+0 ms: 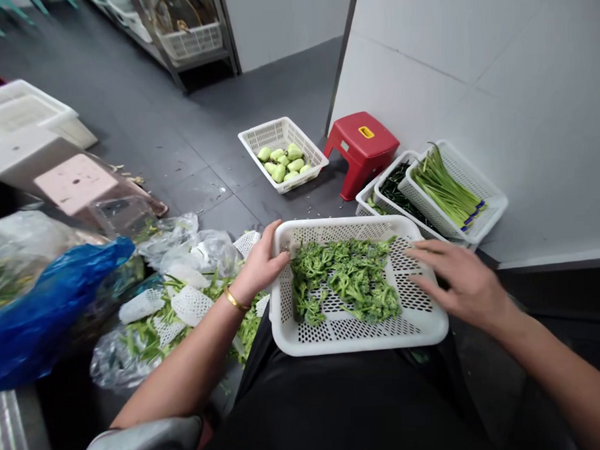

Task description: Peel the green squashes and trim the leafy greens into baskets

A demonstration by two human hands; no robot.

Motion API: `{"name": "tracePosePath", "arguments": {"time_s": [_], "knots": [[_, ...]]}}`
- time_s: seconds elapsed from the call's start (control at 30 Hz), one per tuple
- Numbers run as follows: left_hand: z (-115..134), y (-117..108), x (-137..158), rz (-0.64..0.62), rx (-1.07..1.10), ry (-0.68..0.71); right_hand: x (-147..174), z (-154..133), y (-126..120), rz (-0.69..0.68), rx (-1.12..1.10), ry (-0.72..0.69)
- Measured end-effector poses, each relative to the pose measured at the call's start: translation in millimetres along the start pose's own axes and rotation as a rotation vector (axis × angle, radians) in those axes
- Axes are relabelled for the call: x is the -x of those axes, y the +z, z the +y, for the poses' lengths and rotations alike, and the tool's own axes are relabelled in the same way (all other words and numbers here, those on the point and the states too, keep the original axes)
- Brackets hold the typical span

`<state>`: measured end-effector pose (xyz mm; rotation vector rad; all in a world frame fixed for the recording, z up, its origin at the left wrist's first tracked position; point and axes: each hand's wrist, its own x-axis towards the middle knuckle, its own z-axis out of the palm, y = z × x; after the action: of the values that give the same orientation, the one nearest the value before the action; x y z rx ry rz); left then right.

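Observation:
A white perforated plastic basket (397,338) rests across my lap. Loose green broccolini florets (356,282) lie inside it, mostly toward the left and middle. My left hand (260,260), with a gold bracelet at the wrist, grips the basket's left rim, its thumb over the edge and the other fingers on the outside. At the opposite side, my right hand (459,278) is over the right rim. Its fingers are stretched out and apart, slightly blurred, with nothing in them; whether they touch the rim I cannot tell.
Ahead on the floor stand a basket of pale green squash-like vegetables (283,163) and a red stool (363,144). To the right, stacked baskets hold long green stems (446,187) and dark green vegetables (402,192). Leafy trimmings (146,342), plastic wrap and a blue bag (57,306) lie left.

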<state>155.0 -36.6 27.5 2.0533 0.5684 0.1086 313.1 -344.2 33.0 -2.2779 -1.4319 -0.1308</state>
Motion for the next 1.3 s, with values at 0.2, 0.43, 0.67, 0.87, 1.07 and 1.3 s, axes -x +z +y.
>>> {"name": "tracePosePath", "arguments": {"time_s": [0.2,0.43,0.67,0.87,1.07,1.3], "knots": [[1.2,16.8,22.3,-0.008,0.506,-0.313,50.4,6.4,32.1,-0.149,-0.776,0.940],[39.9,2.2,34.2,0.203,0.416,-0.097,55.7,-24.8,18.6,0.273,-0.927,1.037],[40.1,12.7,22.0,0.078,0.515,-0.301,60.8,-29.9,32.2,0.155,-1.240,1.095],[60.0,8.3,26.6,0.166,0.563,-0.075,72.5,-31.6,8.1,0.361,-1.070,0.966],[51.6,33.3,18.4,0.045,0.683,-0.338,68.6,-26.0,20.4,0.304,-1.200,1.037],[63.2,31.3,34.1,0.106,0.576,-0.148,82.9,-26.3,11.7,0.404,-1.096,0.951]]}}
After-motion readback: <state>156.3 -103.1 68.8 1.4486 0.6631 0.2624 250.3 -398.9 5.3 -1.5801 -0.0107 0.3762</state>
